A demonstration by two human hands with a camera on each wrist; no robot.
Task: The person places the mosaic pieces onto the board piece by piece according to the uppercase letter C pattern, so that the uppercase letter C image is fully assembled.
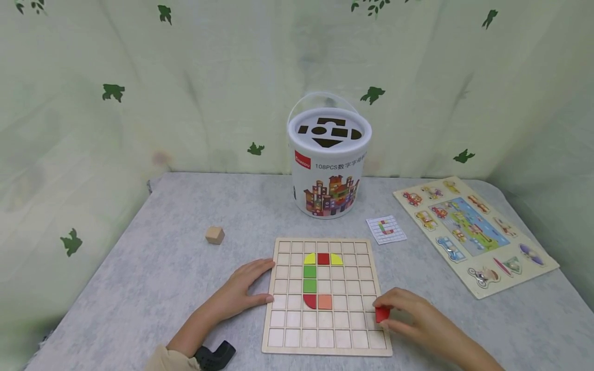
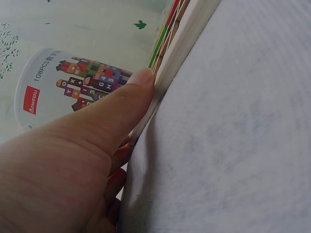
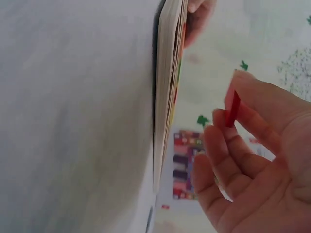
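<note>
A wooden grid board (image 1: 287, 337) lies in front of me, with several yellow, red, green and orange tiles set in its squares in a bent line. My left hand (image 1: 241, 288) rests at the board's left edge, thumb and fingertips against the rim; the left wrist view shows the thumb (image 2: 121, 104) on that edge. Between thumb and fingertips my right hand (image 1: 413, 317) pinches a red tile (image 1: 382, 314) over the board's right edge. In the right wrist view the thin red tile (image 3: 232, 108) is held above the board, its other fingers loosely bent.
Behind the board stands a white bucket (image 1: 327, 165) with shaped holes in its lid. A small pattern card (image 1: 386, 230) lies to its right, near a vehicle puzzle board (image 1: 464, 278). Left of the grid sits a wooden cube (image 1: 215, 235). A black curved object (image 1: 215, 356) is by my left wrist.
</note>
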